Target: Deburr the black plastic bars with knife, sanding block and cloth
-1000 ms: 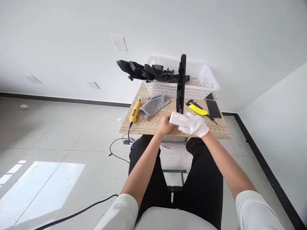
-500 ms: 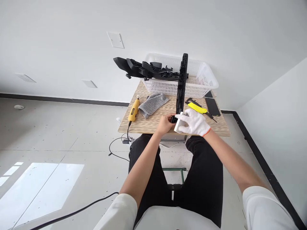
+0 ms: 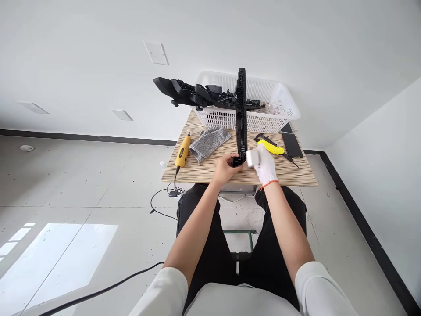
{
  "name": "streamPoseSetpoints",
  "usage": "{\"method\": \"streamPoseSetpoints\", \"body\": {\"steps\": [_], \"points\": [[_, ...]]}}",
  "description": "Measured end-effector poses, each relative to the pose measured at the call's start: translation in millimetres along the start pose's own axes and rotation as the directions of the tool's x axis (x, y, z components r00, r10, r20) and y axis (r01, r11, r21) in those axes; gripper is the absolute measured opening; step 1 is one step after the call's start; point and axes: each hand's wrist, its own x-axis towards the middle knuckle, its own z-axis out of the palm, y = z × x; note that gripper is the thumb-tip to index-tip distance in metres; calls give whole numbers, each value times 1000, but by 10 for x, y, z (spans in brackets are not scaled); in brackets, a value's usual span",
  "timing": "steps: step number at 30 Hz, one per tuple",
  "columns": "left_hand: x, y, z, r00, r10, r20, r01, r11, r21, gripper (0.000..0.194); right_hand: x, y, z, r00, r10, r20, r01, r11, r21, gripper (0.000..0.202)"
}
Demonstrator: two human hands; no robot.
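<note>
My bare left hand (image 3: 226, 169) is closed around the near end of a long black plastic part (image 3: 241, 118). The part points away from me, its far end above the basket. My right hand (image 3: 265, 166), in a white knit glove with an orange cuff, grips a small white block (image 3: 252, 158) close to the part's right side. Whether the block touches the part I cannot tell. The glove is slightly blurred, and the palm side of its fingers is hidden.
Behind stands a white plastic basket (image 3: 279, 115) with several black plastic parts (image 3: 187, 93) sticking out leftward. On the wooden table (image 3: 289, 175) lie a yellow rotary tool (image 3: 183, 151), a grey cloth (image 3: 210, 142), a yellow-handled knife (image 3: 271, 148), black calipers (image 3: 263, 138) and a phone (image 3: 292, 145).
My right hand has turned more upright, and the white block now shows its end on the part's right side. The black part's far end has swung left, with my left hand still on it.
</note>
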Motion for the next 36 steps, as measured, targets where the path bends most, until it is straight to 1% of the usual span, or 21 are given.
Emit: {"method": "streamPoseSetpoints", "body": {"steps": [1,4,5,7,8,9,11,12,14,15,16,18,19,21,22,25,26,29,32,33,36], "points": [[-4,5,3,1000,1,9,-1,1000,13,53,30,-25,15,1000,22,-16,-21,998,56,54],[-12,12,9,1000,16,12,-17,998,52,54,66,-71,76,996,58,68,-68,986,154,47],[-14,11,10,1000,23,12,-23,998,60,53,62,-74,92,995,79,52,-88,976,199,48],[-18,6,10,1000,28,12,-29,997,65,51,43,-68,110,991,133,-28,-119,949,292,48],[-19,2,10,999,31,6,-32,997,68,50,29,-61,112,989,144,-39,-125,939,320,47],[-19,-2,9,999,36,0,-36,997,74,50,15,-54,110,990,140,-7,-130,936,326,47],[-17,-12,7,999,44,-8,-43,995,91,49,-10,-47,99,990,101,97,-124,951,283,47],[-15,-16,7,999,43,-5,-42,995,92,49,-20,-48,91,991,92,93,-114,957,267,46],[-11,-22,7,999,35,6,-35,996,77,48,-30,-60,72,994,111,-16,-101,951,291,45],[-10,-24,7,999,35,6,-35,997,69,48,-32,-67,64,992,122,-42,-104,948,300,44],[-9,-25,7,999,39,4,-39,997,70,48,-33,-74,57,993,121,-12,-112,952,286,45],[-10,-25,5,999,46,-2,-45,995,90,46,-30,-83,45,992,94,88,-111,971,213,46],[-13,-22,5,999,43,0,-43,994,98,46,-26,-84,39,992,81,101,-99,978,185,46],[-21,-13,5,999,34,15,-35,995,95,44,-13,-83,24,995,97,10,-97,975,201,46],[-24,-7,5,999,39,22,-41,995,89,43,-6,-81,17,994,108,-17,-102,972,213,45],[-27,10,5,996,80,26,-82,993,82,41,14,-67,-1,993,72,97,-84,987,134,42],[-24,13,5,997,76,24,-77,994,76,42,21,-59,-4,994,48,98,-60,991,122,42],[-13,14,7,999,32,29,-33,998,44,47,41,-22,3,999,3,-53,7,980,199,43],[-1,0,5,998,58,22,-59,997,48,48,49,22,37,991,-129,19,125,982,140,39],[2,-8,3,998,57,21,-58,997,51,49,51,32,51,992,-125,-8,125,981,150,40],[7,-34,-5,999,48,26,-49,997,51,49,54,36,85,989,-17,-145,50,972,230,44]]}}
